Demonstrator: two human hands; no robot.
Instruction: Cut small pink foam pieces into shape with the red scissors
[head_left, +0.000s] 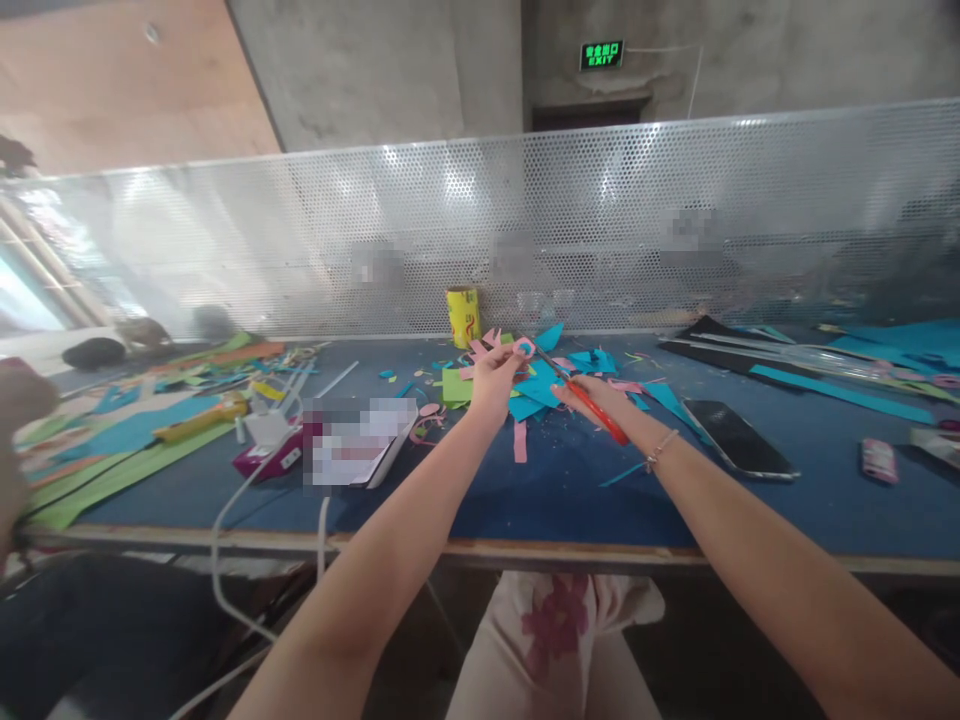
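My left hand (495, 378) pinches a small pink and blue paper piece (526, 347) between its fingertips. In my right hand (589, 398) are red-handled scissors (604, 412), my fingers wrapped round the handles. Their blades point up and left, with the tips close to the paper piece; whether they touch it I cannot tell. Blue paper scraps (534, 392) lie beneath both hands. A pink paper strip (520, 441) sits just in front of them. Green paper (456, 386) shows left of my left hand.
A yellow can (463, 316) stands by the perforated metal screen (420, 230). Right of my hands lies a phone (739, 440). To the left are a purple power strip (281, 455), another device (375, 440), a yellow-handled tool (201, 417) and coloured sheets (150, 430).
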